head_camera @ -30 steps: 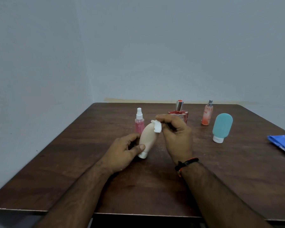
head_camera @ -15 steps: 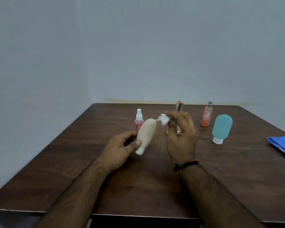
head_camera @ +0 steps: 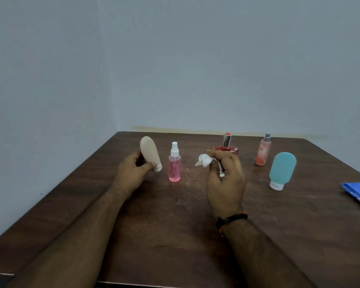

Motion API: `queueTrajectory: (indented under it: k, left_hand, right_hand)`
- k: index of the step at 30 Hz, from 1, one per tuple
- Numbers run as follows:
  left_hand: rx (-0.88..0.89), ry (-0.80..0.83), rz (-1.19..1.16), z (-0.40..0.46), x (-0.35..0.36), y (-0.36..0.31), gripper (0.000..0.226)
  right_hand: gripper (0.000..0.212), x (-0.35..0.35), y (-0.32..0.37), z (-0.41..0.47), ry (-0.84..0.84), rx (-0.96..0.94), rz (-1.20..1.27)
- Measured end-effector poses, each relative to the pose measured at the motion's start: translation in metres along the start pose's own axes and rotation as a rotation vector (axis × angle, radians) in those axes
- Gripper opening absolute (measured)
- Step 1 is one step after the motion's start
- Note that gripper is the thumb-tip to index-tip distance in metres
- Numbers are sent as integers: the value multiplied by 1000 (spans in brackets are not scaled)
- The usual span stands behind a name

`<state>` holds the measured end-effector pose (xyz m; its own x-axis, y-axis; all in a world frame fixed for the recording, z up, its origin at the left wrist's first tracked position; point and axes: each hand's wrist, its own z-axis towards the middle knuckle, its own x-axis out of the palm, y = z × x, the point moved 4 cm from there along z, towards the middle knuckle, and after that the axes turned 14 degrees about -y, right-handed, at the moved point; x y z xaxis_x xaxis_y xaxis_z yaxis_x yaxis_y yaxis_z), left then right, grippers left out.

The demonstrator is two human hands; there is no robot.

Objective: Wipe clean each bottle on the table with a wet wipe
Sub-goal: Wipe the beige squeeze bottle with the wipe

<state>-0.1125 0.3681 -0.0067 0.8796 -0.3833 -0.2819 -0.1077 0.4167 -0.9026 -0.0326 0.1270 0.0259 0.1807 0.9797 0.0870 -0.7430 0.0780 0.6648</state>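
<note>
Beige bottle [head_camera: 149, 152] cap-down in curled left hand [head_camera: 131, 173]; crumpled wet wipe [head_camera: 204, 160] pinched by raised right hand [head_camera: 224, 179].

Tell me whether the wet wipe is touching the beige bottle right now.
Apart. The head view shows the wet wipe pinched in the right hand, with bare table and the pink spray bottle between it and the beige bottle, held by the left hand.

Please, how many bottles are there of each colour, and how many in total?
Beige bottle, held in the left hand: 1
Pink bottles, a spray bottle and a slim bottle: 2
Red bottle, partly behind the right hand: 1
Teal bottle: 1
Total: 5
</note>
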Motion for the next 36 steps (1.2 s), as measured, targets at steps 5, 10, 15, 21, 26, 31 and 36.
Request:
queueTrajectory:
  k: [5,10,15,21,26,31,36]
  left_hand:
    - [-20,17,0,25,39,5,52]
    - [12,78,27,42,71,3,48]
    - [71,160,110,56,90,0,53]
    - [121,148,135,68,99,2,32]
    - [116,175,149,71,101,4,31]
    - [50,226,81,70,102,4,54]
    - [-7,181,44,71,102,5,51]
  right_hand:
    - [27,2,-3,0,33,10,-21]
    - [26,3,-5,0,44,11,-48]
    - [25,6,-9,0,64,22,-73]
    - [24,9,-11,-1,83,29,-90]
    - [23,9,-10,0,100,50,-94]
    - [21,8,-10,0,95,64,-100]
    - [22,8,-13,0,99,73,-86]
